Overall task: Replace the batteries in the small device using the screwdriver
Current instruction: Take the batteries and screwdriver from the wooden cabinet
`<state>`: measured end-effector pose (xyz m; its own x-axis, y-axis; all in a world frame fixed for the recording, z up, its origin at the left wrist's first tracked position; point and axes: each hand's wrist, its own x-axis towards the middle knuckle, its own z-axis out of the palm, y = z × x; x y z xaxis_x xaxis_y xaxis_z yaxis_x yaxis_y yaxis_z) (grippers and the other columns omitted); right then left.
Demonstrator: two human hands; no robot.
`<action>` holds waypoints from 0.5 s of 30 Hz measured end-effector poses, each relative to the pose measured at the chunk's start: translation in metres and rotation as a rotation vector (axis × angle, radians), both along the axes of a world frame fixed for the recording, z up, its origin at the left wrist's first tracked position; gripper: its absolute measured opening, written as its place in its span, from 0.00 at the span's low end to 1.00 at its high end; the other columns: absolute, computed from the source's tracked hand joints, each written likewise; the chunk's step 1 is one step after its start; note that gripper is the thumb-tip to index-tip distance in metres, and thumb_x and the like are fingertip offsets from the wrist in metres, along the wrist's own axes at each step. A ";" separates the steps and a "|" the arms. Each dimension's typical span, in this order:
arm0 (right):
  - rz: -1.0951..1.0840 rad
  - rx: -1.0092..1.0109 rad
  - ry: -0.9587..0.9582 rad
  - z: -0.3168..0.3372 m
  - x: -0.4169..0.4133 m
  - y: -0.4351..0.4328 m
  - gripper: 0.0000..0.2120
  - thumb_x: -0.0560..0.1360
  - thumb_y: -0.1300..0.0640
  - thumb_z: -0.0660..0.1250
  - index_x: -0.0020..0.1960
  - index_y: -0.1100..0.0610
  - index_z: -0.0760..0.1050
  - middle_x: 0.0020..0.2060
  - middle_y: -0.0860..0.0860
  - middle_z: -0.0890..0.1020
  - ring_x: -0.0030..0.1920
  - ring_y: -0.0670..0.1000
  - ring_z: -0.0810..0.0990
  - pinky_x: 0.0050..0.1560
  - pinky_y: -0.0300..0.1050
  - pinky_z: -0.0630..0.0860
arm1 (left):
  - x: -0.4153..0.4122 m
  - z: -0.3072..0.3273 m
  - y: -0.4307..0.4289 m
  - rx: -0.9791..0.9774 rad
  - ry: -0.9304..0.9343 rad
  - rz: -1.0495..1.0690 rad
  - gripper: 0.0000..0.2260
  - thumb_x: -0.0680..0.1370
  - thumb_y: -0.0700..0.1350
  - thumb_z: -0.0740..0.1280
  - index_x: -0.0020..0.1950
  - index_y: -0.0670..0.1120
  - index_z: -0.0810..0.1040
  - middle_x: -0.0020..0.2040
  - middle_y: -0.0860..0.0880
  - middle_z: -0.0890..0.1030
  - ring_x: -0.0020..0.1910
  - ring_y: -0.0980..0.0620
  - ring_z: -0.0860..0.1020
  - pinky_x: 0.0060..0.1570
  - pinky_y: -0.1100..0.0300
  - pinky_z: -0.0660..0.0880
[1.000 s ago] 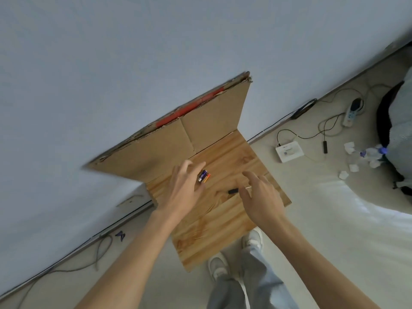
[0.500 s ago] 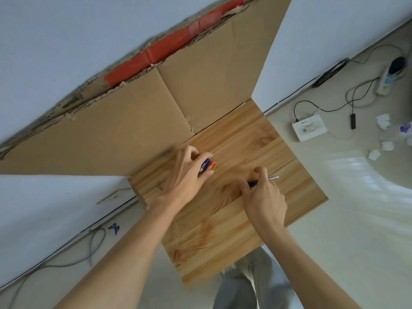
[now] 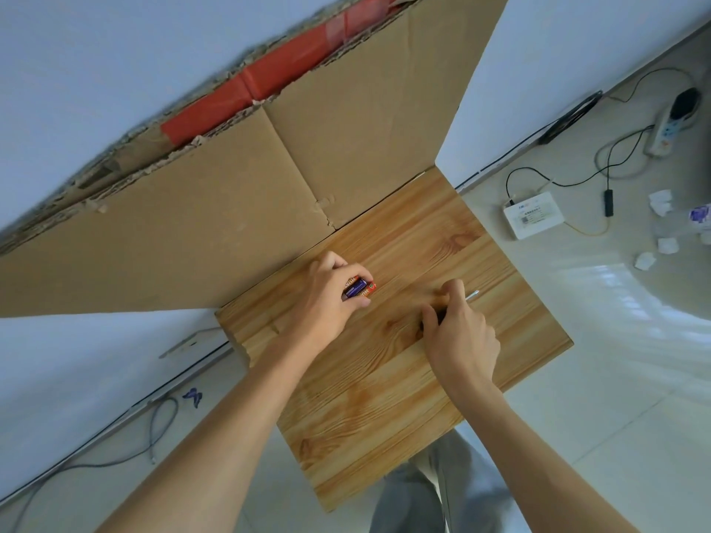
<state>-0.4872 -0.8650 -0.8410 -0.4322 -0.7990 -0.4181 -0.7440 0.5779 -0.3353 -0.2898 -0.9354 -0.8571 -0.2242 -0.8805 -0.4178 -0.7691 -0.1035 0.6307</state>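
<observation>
Barely begun, I judge: at the middle of the wooden board [image 3: 365,417] the left hand [image 3: 327,302] pinches the batteries [image 3: 358,288], the right hand [image 3: 461,340] grips the screwdriver [image 3: 472,295], and no device shows.

The right hand [image 3: 458,332] covers most of the screwdriver [image 3: 472,295]; only its metal tip and a sliver of dark handle show. Fingers of the left hand [image 3: 327,298] hide part of the batteries [image 3: 358,288], whose lettering is too small to read. The cardboard sheet [image 3: 269,186] runs off the top and left edges. The label on the white box [image 3: 533,213] on the floor is unreadable. Both forearms are cut off at the bottom edge.
</observation>
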 end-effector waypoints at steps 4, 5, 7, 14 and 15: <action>0.010 -0.003 -0.009 0.000 -0.001 0.000 0.09 0.84 0.49 0.62 0.58 0.49 0.63 0.36 0.50 0.80 0.36 0.57 0.79 0.40 0.56 0.80 | -0.003 -0.001 -0.002 0.014 0.006 0.002 0.14 0.76 0.42 0.81 0.56 0.57 0.85 0.55 0.55 0.71 0.60 0.51 0.71 0.51 0.66 0.74; 0.013 -0.002 -0.011 0.001 -0.001 0.000 0.09 0.84 0.50 0.62 0.58 0.49 0.63 0.37 0.50 0.80 0.36 0.58 0.79 0.40 0.56 0.80 | -0.003 -0.001 -0.003 0.020 0.001 -0.001 0.14 0.75 0.42 0.81 0.56 0.58 0.84 0.54 0.56 0.70 0.60 0.51 0.71 0.54 0.59 0.78; 0.016 -0.001 -0.012 0.001 -0.002 0.000 0.09 0.83 0.50 0.62 0.59 0.49 0.63 0.37 0.50 0.80 0.37 0.58 0.79 0.41 0.57 0.81 | -0.004 0.000 -0.005 0.032 -0.008 -0.010 0.15 0.75 0.42 0.81 0.54 0.59 0.83 0.52 0.59 0.70 0.59 0.50 0.73 0.56 0.49 0.80; 0.022 -0.010 -0.025 0.003 -0.004 0.001 0.08 0.83 0.52 0.62 0.59 0.49 0.64 0.37 0.49 0.80 0.36 0.56 0.79 0.40 0.55 0.80 | -0.005 0.003 -0.007 0.029 -0.002 -0.044 0.15 0.76 0.39 0.81 0.54 0.57 0.84 0.53 0.54 0.74 0.54 0.50 0.78 0.54 0.48 0.82; 0.023 -0.013 -0.029 0.003 -0.004 0.001 0.08 0.83 0.52 0.62 0.59 0.49 0.64 0.37 0.49 0.80 0.36 0.56 0.79 0.40 0.55 0.79 | -0.006 0.003 -0.006 0.024 -0.001 -0.054 0.15 0.76 0.39 0.80 0.54 0.57 0.84 0.53 0.54 0.74 0.53 0.51 0.79 0.54 0.49 0.83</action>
